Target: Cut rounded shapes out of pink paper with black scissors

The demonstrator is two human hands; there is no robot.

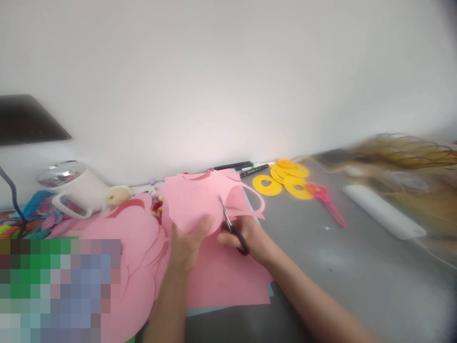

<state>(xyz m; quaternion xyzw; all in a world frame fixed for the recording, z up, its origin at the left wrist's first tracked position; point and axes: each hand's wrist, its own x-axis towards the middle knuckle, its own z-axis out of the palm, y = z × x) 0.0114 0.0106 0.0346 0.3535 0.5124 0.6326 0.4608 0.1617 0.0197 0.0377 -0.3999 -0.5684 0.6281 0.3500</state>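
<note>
Both hands work near the middle of the frame, each grasping something. The left hand (191, 238) pinches the lower edge of the pink paper (193, 205), thumb pressed on top and fingers hidden beneath. The right hand (246, 236) grips the black-handled scissors (230, 225), its thumb curled at the handles; how its other fingers sit cannot be told.

The relation that matters is between blades and paper: the scissors lie along the right side of the rounded pink paper, their long axis running steeply from the handles at lower right to the tip at upper left. The right hand is just beside that edge, while the left hand holds the paper from below and to the left. Whether the blades are parted is too small to tell.

A curved pink strip (261, 197) loops out to the right of the scissors. Under the hands lie larger pink sheets (228, 286) on the grey counter (339, 281). At lower left is a pile of pink cutouts (139, 286); right of centre are yellow rings (267, 191) and pink scissors (332, 208).
</note>
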